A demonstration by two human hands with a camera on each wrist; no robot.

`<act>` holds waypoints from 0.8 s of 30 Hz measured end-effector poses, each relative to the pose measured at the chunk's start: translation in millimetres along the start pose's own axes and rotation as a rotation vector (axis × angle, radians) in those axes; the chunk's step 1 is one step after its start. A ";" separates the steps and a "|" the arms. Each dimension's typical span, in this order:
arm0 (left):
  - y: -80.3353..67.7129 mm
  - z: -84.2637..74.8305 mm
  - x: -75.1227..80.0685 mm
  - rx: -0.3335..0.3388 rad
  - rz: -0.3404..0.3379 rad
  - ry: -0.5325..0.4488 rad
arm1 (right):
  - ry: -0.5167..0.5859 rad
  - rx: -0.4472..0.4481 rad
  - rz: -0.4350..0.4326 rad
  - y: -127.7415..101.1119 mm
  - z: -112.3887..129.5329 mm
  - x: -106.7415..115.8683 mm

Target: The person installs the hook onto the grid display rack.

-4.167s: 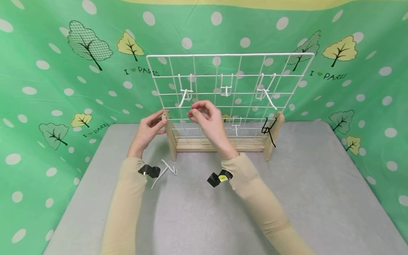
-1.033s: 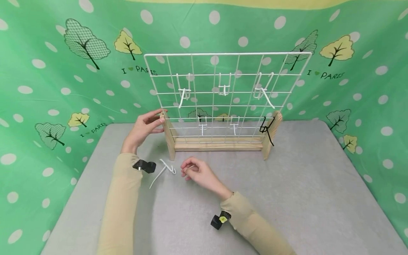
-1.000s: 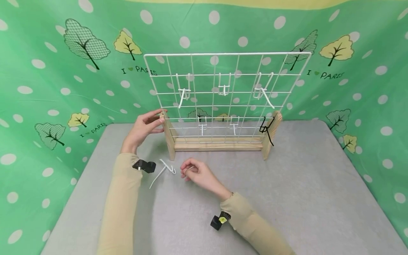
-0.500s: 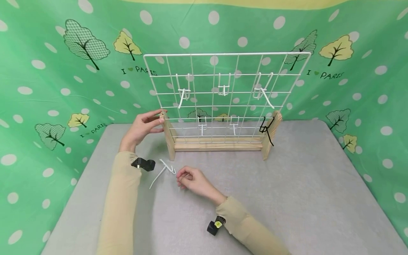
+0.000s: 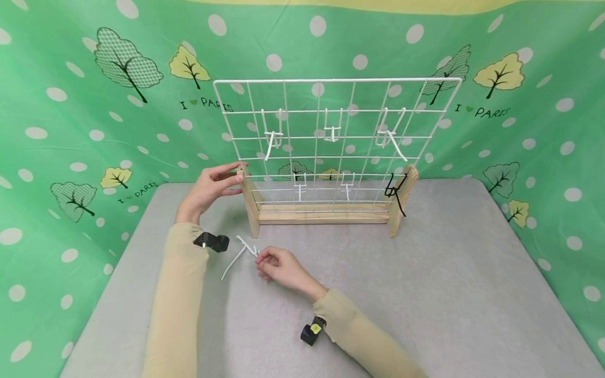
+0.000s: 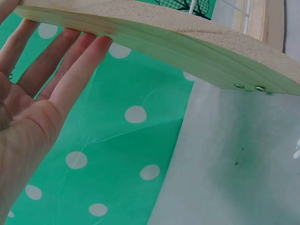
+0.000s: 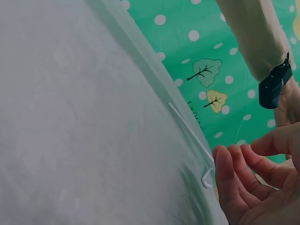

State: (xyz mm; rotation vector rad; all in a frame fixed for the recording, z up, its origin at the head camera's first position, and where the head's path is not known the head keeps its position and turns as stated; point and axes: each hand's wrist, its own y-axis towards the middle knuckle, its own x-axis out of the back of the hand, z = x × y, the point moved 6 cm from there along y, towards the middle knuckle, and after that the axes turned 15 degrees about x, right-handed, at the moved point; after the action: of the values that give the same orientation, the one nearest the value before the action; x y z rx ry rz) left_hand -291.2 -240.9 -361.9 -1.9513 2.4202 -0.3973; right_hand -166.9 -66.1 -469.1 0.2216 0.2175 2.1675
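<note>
On wrist cam, right hand (image 7: 255, 180) fingertips beside hook (image 7: 190, 136), head cam ambiguous

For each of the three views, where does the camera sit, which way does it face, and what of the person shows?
Head: above, facing forward and down at the wire grid rack on the table; both sleeves, left hand, right hand.
Left wrist: below the left hand, facing its fingers on the rack's wooden foot.
Right wrist: low over the table, facing the loose white hook; right hand fingertips, left sleeve.
Shared: head and right wrist both show the hook.
</note>
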 end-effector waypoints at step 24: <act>0.5 2.9 1.4 0.018 -0.003 -0.014 | -0.026 -0.091 0.005 7.6 -14.1 -15.9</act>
State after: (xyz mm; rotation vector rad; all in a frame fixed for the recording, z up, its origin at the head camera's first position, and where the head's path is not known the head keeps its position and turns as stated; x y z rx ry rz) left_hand -291.6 -242.7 -364.6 -1.9441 2.3974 -0.4024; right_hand -167.3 -84.5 -482.2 0.1988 0.1027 2.1728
